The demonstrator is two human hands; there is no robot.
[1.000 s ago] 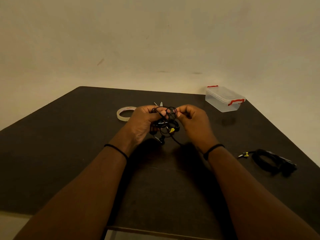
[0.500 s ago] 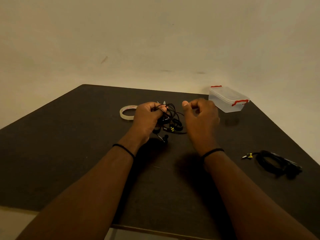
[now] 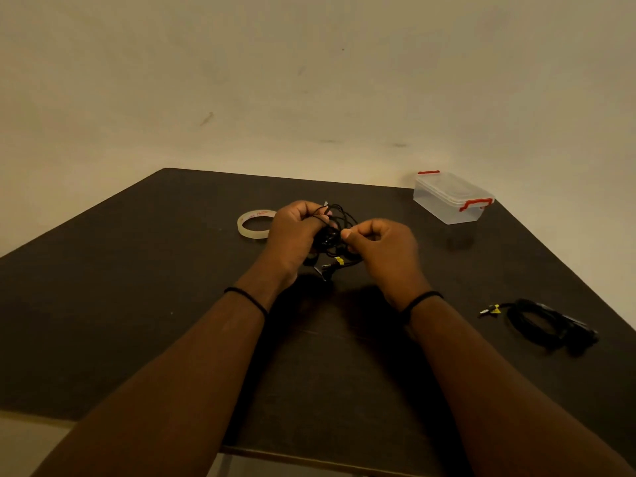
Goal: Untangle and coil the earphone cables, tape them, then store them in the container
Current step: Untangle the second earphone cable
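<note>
Left hand (image 3: pixel 295 232) grips the cable tangle (image 3: pixel 335 235) above the tabletop (image 3: pixel 137 287) — fingers curled round it, loops sticking out past the fingertips. Right hand (image 3: pixel 380 246) pinches a strand at the tangle's right side. Where the strands cross is too dark to make out. Tape (image 3: pixel 255 224) just left of the left fingers; container (image 3: pixel 452 197), lid on, well right; coiled cable (image 3: pixel 547 323) near right.

The person is showing two bare forearms with no sleeves. The left hand (image 3: pixel 296 232) is wearing a thin black band (image 3: pixel 246 297) around its wrist, and the right hand (image 3: pixel 382 249) is wearing a similar thin black band (image 3: pixel 421 299).
</note>
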